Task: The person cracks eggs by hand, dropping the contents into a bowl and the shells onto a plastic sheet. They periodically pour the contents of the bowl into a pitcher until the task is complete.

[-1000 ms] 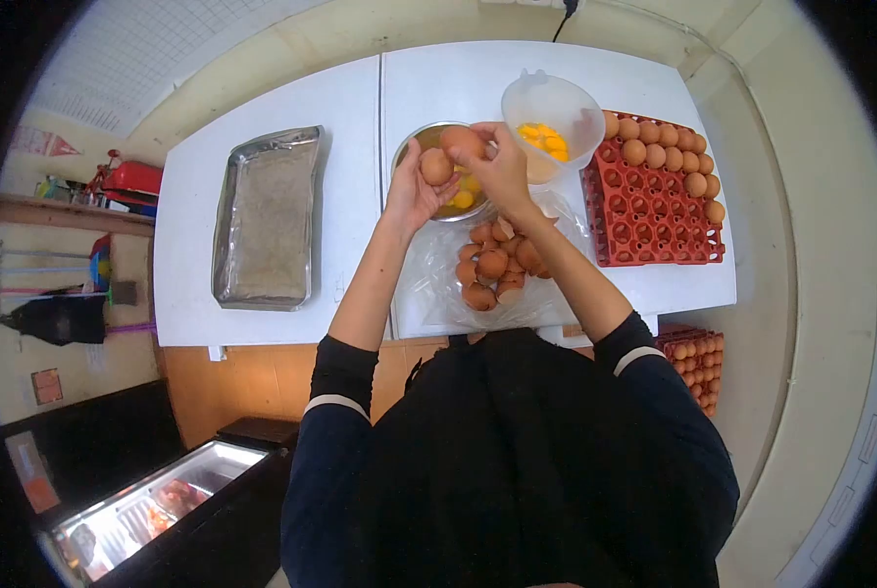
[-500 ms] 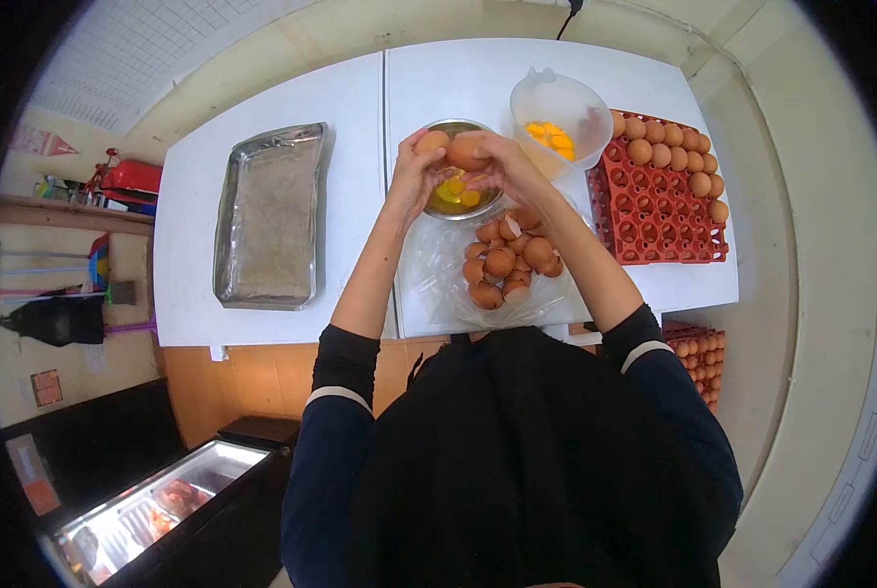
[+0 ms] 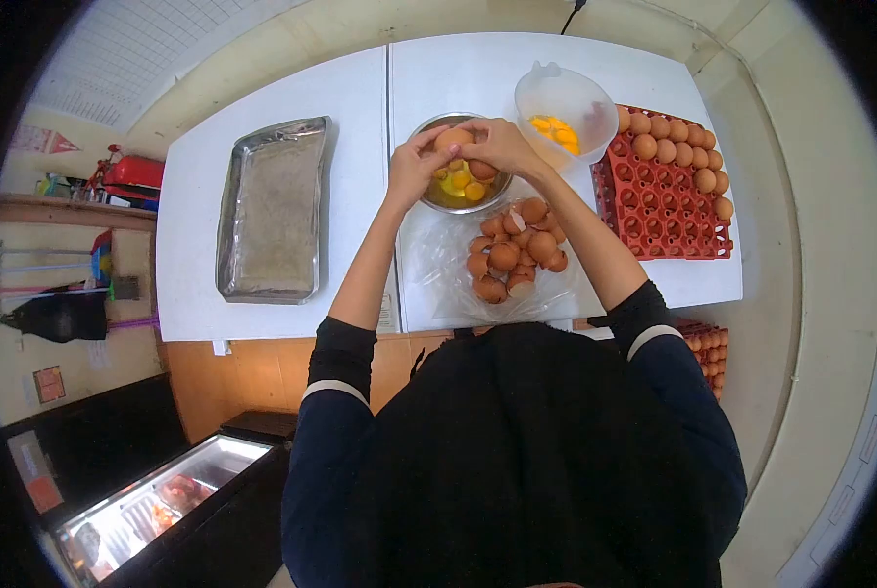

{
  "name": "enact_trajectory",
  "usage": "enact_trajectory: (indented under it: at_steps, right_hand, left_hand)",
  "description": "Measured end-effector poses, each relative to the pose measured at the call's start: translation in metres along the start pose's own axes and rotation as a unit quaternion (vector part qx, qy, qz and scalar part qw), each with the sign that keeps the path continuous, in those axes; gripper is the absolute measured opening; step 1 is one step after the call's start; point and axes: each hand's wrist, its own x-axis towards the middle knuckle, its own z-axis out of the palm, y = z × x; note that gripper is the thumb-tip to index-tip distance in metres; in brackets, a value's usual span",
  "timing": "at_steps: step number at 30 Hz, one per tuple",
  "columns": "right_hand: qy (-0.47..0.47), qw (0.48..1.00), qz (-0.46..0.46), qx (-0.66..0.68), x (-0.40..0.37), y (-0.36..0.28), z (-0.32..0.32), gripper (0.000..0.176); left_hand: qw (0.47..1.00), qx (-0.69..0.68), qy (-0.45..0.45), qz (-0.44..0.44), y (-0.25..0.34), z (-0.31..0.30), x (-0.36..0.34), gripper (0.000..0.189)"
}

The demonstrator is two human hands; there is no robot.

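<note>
At upper centre of the frame, your left hand (image 3: 414, 169) and right hand (image 3: 502, 147) meet, fingers curled, pinching a smooth brown egg (image 3: 453, 139) between their fingertips; whether its shell is cracked is too small to tell. The egg is above a round, shiny metal bowl (image 3: 442, 205) holding clear egg white and yellow yolks. A second brown egg (image 3: 481, 170) shows just under your right hand; you cannot tell from here whether the fingers grip it. Below the bowl, near the frame's centre, broken brown eggshells (image 3: 504, 257) lie on a crinkled clear plastic bag (image 3: 446, 284). At upper right, a translucent white plastic bowl (image 3: 595, 110) contains orange-yellow yolks, beside a red plastic egg tray (image 3: 644, 220) partly filled with brown eggs. Left of centre, a rectangular silver metal pan (image 3: 274, 211) rests on the white tabletop (image 3: 360, 98).
</note>
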Motion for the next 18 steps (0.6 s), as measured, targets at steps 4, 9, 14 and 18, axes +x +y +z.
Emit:
enact_trajectory:
  at_steps: [4, 9, 14, 18]
  right_hand:
    - [0.016, 0.992, 0.015, -0.128, 0.004, 0.006, 0.001, 0.051]
    - [0.013, 0.971, 0.044, -0.235, -0.003, -0.009, 0.000, 0.050]
    - [0.084, 0.910, -0.110, -0.390, -0.016, -0.003, 0.013, 0.043]
    - [0.109, 0.862, -0.143, -0.474, -0.042, -0.016, 0.020, 0.040]
  left_hand:
    - [0.962, 0.252, 0.068, 0.085, 0.000, 0.005, 0.000, 0.042]
    - [0.955, 0.283, 0.071, 0.054, -0.002, 0.003, 0.001, 0.040]
    - [0.951, 0.261, 0.008, 0.164, -0.010, -0.006, 0.002, 0.043]
    - [0.860, 0.430, 0.030, 0.273, 0.012, 0.001, -0.014, 0.046]
